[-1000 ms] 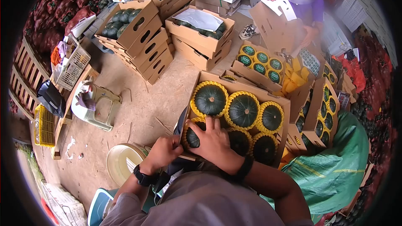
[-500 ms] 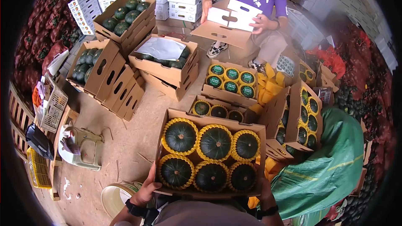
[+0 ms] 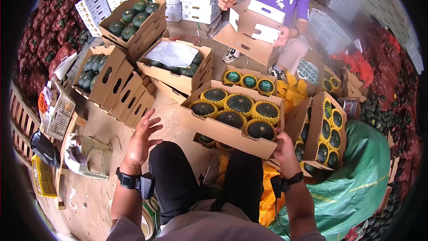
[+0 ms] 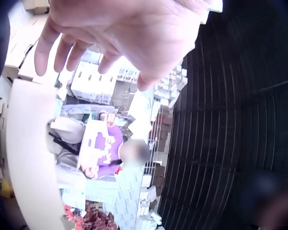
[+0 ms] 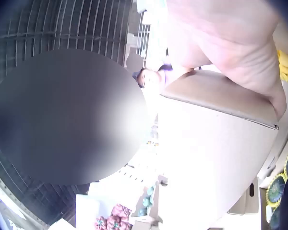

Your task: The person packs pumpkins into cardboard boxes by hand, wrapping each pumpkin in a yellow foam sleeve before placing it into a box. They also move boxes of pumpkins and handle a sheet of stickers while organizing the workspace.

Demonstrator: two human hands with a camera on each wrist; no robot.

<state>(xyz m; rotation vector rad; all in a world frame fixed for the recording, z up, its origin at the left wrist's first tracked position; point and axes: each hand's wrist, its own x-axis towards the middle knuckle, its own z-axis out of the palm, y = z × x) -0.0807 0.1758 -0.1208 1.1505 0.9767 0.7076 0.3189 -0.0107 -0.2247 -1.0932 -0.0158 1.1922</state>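
A cardboard box (image 3: pixel 223 130) of dark green squashes in yellow foam nets sits tilted above a lower box, where more netted squashes (image 3: pixel 206 139) show under its front wall. My right hand (image 3: pixel 283 146) grips the upper box by its near right corner. In the right wrist view, that hand (image 5: pixel 225 43) lies over the end of the box wall (image 5: pixel 216 98), its thumb down one side. Off to the left, my left hand (image 3: pixel 143 139) is raised beside the box with its fingers spread and nothing in them. The left wrist view shows its bare palm (image 4: pixel 120 33).
Across from me a person in a purple shirt (image 3: pixel 285 0) holds a folded carton (image 3: pixel 256 33). Stacked boxes of squashes (image 3: pixel 120 89) stand at left. Another netted box (image 3: pixel 321 129) leans at right by a green tarp (image 3: pixel 356 174). A stool (image 3: pixel 96 156) is on the floor.
The box has moved forward from my lap, over the box beyond it. My left hand has let go and risen to the left; my right hand stays on the box. The other person's carton has unfolded further.
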